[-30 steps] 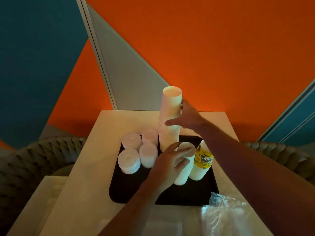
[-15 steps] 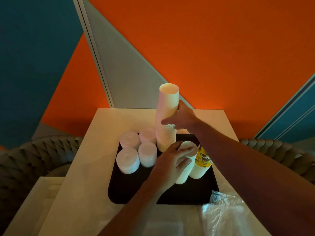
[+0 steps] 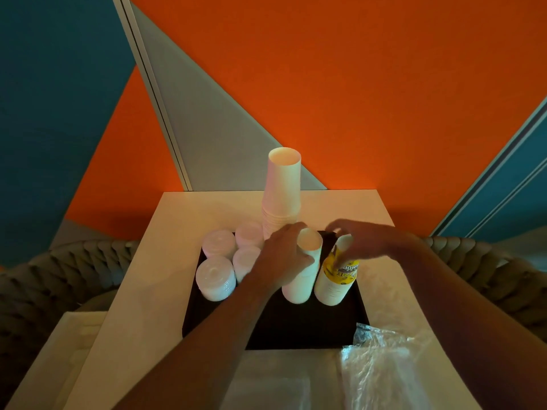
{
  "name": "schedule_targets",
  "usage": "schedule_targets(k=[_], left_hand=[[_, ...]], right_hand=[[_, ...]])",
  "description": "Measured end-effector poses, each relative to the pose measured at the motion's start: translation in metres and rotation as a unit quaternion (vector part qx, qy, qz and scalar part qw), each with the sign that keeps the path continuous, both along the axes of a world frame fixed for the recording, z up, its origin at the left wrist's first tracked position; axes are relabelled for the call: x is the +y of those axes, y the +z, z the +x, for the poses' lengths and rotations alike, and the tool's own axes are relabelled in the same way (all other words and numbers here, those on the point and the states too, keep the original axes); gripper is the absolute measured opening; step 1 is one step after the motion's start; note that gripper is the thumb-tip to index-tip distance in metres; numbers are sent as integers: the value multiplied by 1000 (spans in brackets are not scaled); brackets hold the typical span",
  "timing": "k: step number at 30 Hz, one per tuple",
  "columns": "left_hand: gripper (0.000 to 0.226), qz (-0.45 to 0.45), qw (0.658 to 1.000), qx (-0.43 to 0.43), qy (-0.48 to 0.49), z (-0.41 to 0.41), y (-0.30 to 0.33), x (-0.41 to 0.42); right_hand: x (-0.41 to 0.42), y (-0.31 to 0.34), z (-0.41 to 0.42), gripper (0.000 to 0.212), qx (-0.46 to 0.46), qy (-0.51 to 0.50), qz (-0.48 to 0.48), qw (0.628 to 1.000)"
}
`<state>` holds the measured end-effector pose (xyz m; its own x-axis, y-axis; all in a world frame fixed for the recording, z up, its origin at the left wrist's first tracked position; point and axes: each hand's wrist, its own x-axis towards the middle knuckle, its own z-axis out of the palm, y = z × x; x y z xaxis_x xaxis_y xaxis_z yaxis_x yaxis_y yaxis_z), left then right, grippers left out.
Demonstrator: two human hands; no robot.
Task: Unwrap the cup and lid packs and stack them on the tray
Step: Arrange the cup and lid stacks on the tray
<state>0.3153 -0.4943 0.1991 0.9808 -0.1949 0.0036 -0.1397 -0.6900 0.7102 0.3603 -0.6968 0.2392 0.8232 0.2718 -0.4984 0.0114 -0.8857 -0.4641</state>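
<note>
From the head view, the black tray point(image 3: 296, 329) sits on the counter point(image 3: 142, 291) with 4 lid stacks point(image 3: 216, 278) at its left and a tall cup stack point(image 3: 282, 196) behind. The left hand point(image 3: 281, 261) curls round a shorter white cup stack point(image 3: 302, 276); the right hand point(image 3: 364, 238) pinches the rim of the yellow-printed cup stack point(image 3: 336, 279). Light, crushable paper, I'd say: hold low on the walls, gently. Loose plastic wrap point(image 3: 381, 359) lies near.

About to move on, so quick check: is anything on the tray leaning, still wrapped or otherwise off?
Yes. The yellow-labelled cup stack leans away from the plain short cup stack, its top under the right hand. The tall cup stack also tilts slightly. Loose plastic wrap lies on the table, off the black tray.
</note>
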Motion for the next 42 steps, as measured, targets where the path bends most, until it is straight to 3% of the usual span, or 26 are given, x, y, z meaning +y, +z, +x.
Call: schedule_targets(k=[9, 14, 18, 22, 31, 42], left_hand=[[67, 5, 1000, 16, -7, 28, 7, -20], [68, 37, 999, 10, -17, 40, 8, -27], [75, 94, 994, 4, -63, 46, 17, -27], [66, 139, 986, -16, -93, 52, 22, -28], [67, 137, 986, -26, -95, 62, 19, -30], [67, 139, 984, -47, -104, 66, 15, -28]], right_hand=[[-23, -30, -26, 57, -94, 26, -33, 995], [-29, -35, -31, 64, -114, 25, -52, 992], [-31, -41, -35, 68, -170, -16, -11, 985], [-32, -52, -38, 72, -216, -21, 16, 976], [-26, -63, -37, 91, -267, -38, 40, 962], [-23, -69, -33, 96, -294, -34, 31, 955]])
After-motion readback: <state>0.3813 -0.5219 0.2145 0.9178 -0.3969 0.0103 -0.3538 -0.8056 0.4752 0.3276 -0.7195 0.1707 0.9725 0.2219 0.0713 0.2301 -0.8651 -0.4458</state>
